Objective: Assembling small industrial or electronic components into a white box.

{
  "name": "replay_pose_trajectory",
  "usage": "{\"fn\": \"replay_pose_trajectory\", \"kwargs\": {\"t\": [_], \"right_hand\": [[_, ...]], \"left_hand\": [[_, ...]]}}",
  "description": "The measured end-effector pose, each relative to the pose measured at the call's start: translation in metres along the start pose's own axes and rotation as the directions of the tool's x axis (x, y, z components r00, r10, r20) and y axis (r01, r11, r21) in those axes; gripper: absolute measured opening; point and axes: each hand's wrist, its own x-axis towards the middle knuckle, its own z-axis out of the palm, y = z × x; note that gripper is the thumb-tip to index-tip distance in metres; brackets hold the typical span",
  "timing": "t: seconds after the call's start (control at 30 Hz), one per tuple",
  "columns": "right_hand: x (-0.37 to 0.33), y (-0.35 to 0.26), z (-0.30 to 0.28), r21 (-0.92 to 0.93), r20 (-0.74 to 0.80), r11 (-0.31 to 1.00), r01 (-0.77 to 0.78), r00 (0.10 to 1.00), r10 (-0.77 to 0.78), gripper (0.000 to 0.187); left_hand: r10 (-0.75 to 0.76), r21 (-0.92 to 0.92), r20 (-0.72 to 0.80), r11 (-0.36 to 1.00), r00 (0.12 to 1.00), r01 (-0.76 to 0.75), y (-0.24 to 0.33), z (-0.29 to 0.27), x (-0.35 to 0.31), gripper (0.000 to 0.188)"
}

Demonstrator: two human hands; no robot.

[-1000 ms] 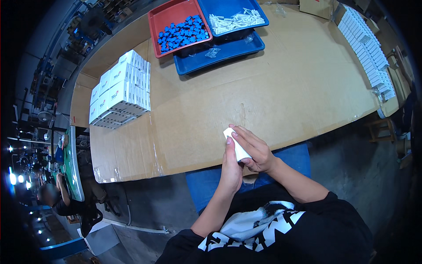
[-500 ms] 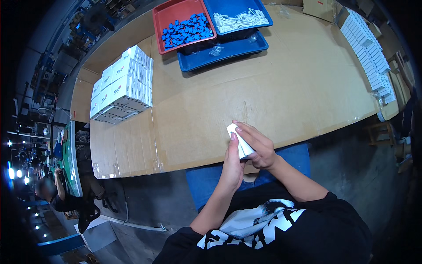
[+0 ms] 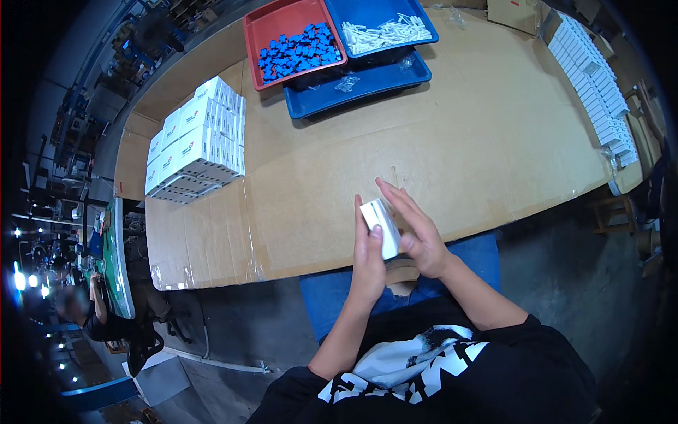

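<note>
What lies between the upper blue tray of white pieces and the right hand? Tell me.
In the head view: the lower blue tray, with clear plastic in it, then brown cardboard tabletop up to the right hand.

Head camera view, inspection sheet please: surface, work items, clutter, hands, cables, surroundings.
Surface: brown cardboard tabletop, taped at near-left corner.
Work items: white rectangular box; stacked white cartons, left; rowed white boxes, right; red plastic tray of small blue pieces; blue plastic tray of white stick-like pieces.
Clutter: crumpled transparent plastic in the lower blue tray.
Hands: left hand grips the box; right hand open beside it, contact unclear.
Cables: pale floor line, left; cable or pipe unclear.
Surroundings: person at green table, left.
</note>
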Motion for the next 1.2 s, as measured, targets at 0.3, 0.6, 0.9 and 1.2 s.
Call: {"fn": "replay_pose_trajectory", "kwargs": {"t": [0.3,0.6,0.9,1.2], "right_hand": [[0.000,0.018,-0.009,-0.364,0.129,0.855,0.369,0.929,-0.346,0.077],[-0.007,0.031,0.002,-0.286,0.050,0.881,0.376,0.925,-0.378,0.075],[-0.012,0.028,0.013,-0.324,0.008,0.869,0.375,0.919,-0.394,0.071],[-0.017,0.029,0.016,-0.256,-0.032,0.915,0.311,0.944,-0.330,0.067]], "left_hand": [[-0.455,-0.402,0.009,0.814,0.890,0.420,0.020,0.019,-0.010,0.062],[-0.416,-0.420,-0.047,0.833,0.908,0.360,0.008,0.022,-0.011,0.060],[-0.411,-0.330,-0.113,0.874,0.905,0.356,0.006,0.021,-0.011,0.060],[-0.447,-0.446,-0.141,0.825,0.883,0.346,0.010,0.025,-0.013,0.057]]}}
